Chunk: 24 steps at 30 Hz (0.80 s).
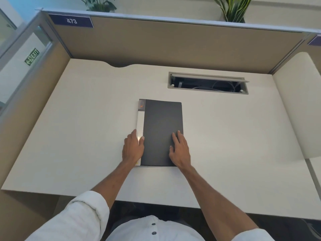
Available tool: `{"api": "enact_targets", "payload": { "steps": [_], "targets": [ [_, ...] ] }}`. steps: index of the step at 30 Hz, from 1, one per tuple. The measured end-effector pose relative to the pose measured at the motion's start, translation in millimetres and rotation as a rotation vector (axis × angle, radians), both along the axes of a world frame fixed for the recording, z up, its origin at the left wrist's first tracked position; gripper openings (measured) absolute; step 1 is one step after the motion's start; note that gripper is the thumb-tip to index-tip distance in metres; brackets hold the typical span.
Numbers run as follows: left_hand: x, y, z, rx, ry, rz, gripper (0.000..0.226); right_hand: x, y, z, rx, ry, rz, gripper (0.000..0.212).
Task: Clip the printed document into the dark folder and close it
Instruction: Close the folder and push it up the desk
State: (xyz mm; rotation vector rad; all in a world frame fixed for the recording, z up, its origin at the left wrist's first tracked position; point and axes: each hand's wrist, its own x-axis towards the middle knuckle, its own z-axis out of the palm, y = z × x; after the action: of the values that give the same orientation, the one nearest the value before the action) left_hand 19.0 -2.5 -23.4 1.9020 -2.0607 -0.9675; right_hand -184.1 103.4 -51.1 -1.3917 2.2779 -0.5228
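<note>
A dark folder (162, 129) lies shut and flat on the white desk (86, 119), near its middle. A strip of the printed document (139, 121) sticks out from under the folder's left edge, white with a coloured patch at its top. My left hand (132, 149) rests at the folder's lower left edge, with the thumb touching the cover and the fingers over the document strip. My right hand (179, 148) lies flat on the folder's lower right part, fingers spread and pressing down.
An open cable tray (207, 83) is set into the desk behind the folder, to the right. Brown partition walls (173, 47) enclose the desk at the back and left. A white side panel (298, 105) stands at the right. Plants sit behind the partition.
</note>
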Motion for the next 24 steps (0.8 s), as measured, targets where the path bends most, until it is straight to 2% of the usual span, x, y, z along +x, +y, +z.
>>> {"api": "enact_targets", "payload": {
  "steps": [8,11,14,18,24],
  "targets": [
    [-1,-33,-6,0.174,0.209,0.252,0.052,15,-5,1,0.036,-0.054,-0.028,0.077],
    [2,-40,-7,0.304,0.454,0.356,0.042,16,-12,2,0.019,-0.099,-0.064,0.074],
    [5,-47,-3,0.440,0.632,0.430,0.038,11,-22,8,-0.077,-0.252,-0.234,0.058],
    [14,-64,-3,0.484,0.719,0.478,0.035,2,-39,20,-0.172,-0.317,-0.550,0.044],
    [31,-100,12,0.512,0.810,0.488,0.036,-8,-85,36,-0.150,-0.651,-0.729,0.021]
  ]
}}
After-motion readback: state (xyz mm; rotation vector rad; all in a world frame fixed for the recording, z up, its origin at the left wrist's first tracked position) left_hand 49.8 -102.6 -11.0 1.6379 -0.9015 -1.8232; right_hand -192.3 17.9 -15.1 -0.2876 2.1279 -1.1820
